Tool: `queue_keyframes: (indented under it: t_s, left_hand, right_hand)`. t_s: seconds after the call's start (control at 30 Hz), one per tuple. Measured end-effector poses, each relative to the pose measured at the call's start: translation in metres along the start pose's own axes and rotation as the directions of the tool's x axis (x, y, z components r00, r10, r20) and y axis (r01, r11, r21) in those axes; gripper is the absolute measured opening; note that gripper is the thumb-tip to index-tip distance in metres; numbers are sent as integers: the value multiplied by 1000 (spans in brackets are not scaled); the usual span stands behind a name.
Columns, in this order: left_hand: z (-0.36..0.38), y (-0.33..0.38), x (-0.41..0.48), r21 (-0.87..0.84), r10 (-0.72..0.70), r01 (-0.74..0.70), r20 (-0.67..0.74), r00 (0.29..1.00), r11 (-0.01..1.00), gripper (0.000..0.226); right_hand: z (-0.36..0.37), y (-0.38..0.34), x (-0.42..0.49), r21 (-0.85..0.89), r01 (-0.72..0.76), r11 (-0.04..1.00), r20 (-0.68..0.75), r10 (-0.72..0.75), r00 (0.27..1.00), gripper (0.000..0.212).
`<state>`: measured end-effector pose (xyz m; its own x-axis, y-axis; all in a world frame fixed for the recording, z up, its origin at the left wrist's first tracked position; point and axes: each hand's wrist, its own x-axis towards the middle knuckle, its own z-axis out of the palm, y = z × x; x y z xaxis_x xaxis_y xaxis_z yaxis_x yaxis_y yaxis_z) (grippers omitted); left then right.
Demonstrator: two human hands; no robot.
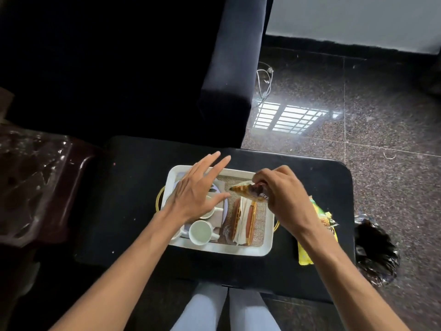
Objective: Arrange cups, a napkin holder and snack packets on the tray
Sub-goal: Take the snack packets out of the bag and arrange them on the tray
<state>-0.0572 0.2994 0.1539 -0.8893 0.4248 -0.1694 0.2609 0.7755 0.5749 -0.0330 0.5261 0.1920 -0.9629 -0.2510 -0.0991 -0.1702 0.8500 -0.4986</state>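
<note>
Right hand (281,189) pinched brown snack packet (250,191) above far-right part of tray (267,244), packet's long axis pointing left toward left hand (193,194). Left hand open, empty, fingers spread over cups (200,232). Napkin holder (245,220) directly below packet. Right hand nearer; likely set-down spot beyond holder. More packets (319,218) lay on desk (133,187), right of tray.

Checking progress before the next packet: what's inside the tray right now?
In the tray: white cups at left, partly hidden under the left hand; a napkin holder on a woven mat. The right hand holds a snack packet above it.
</note>
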Motion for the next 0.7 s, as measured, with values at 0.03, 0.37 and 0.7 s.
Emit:
queue_keyframes:
  t_s: [0.03,0.37,0.7]
  left_hand:
    - [-2,-1,-2,31,30,-31,20,999,999,89]
    - [-4,-24,-13,-188,-11,-38,-253,967,981,33]
    - [9,-124,4,-626,-411,262,-103,906,734,37]
  right_hand:
    - [4,-7,2,10,32,999,7,-32,999,22]
    - [29,-46,35,164,159,974,-240,-117,964,48]
    - [130,-51,97,600,-332,728,121,328,937,49]
